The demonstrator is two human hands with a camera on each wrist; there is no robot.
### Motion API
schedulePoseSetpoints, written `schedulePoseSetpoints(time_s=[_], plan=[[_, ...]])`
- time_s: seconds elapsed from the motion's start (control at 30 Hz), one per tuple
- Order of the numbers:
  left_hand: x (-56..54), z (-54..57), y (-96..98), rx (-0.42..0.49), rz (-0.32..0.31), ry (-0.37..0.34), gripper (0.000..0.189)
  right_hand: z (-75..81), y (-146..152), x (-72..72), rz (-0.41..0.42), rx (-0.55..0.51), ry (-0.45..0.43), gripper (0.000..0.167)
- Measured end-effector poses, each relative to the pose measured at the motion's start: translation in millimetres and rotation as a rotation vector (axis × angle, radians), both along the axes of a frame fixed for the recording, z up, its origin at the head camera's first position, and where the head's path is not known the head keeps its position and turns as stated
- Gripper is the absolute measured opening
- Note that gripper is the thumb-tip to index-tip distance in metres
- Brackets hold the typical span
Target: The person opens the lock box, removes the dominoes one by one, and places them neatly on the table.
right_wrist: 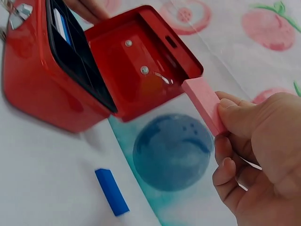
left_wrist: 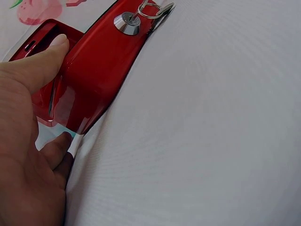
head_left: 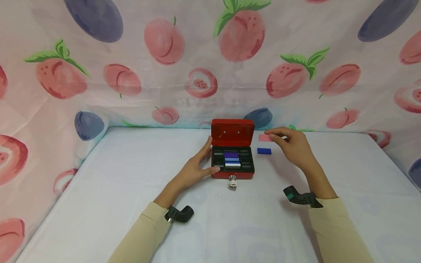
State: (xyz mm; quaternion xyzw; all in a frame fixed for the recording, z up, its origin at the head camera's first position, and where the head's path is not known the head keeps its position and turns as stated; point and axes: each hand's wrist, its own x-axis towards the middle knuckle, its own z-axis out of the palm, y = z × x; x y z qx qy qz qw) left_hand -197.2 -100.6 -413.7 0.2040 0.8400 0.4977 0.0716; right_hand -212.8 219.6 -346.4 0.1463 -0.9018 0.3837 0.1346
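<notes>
One spread hand (head_left: 192, 171) touches box (head_left: 243, 175); the other (head_left: 294, 148) pinches pink block (right_wrist: 204, 104).

L wrist: red box (left_wrist: 101, 61) cut off; R grip (right_wrist: 258, 141) partly hides pink blk (right_wrist: 203, 101).

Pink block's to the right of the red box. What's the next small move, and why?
I'd probably bring the pink block left over the black tray: the right hand pinches it, the lid stands open, the left hand touches the red box, and a purple block and a white block lie in the tray.
</notes>
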Motion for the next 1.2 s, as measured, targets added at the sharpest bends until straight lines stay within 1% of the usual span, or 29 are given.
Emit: schedulePoseSetpoints(time_s=[0.33, 0.5, 0.63, 0.77, 0.93, 1.07, 1.1, 1.13, 1.2], plan=[[-1.1, -1.4, -0.1, 0.015, -0.004, -0.001, 0.097, -7.1, 22, -2.6, -0.027, -0.012, -0.059, 0.028], [-0.8, -0.9, -0.2, 0.014, -0.003, -0.002, 0.097, -14.1, 32, -4.5, -0.022, -0.008, -0.08, 0.029], [-0.4, -0.4, -0.5, 0.014, -0.005, -0.006, 0.098, -20.6, 39, -5.4, -0.041, 0.003, -0.11, 0.03], [-0.2, -0.4, -0.7, 0.024, -0.011, -0.01, 0.098, -26.1, 45, -5.4, -0.057, 0.017, -0.155, 0.03], [-0.5, -1.2, -1.0, 0.028, -0.008, -0.006, 0.097, -33.3, 51, -5.6, -0.06, 0.057, -0.182, 0.029], [-0.7, -1.1, -1.0, 0.031, -0.01, -0.002, 0.097, -40.7, 52, -6.7, -0.09, 0.087, -0.22, 0.028], [-0.8, -0.3, -0.7, 0.026, -0.009, -0.008, 0.097, -42.8, 52, -7.0, -0.098, 0.093, -0.23, 0.028], [2.1, 4.9, -0.1, 0.024, -0.01, -0.014, 0.097, -45.1, 51, -7.5, -0.106, 0.098, -0.241, 0.028], [1.7, 4.7, 0.0, 0.026, -0.013, -0.014, 0.097, -48.7, 51, -8.1, -0.12, 0.105, -0.251, 0.028]])
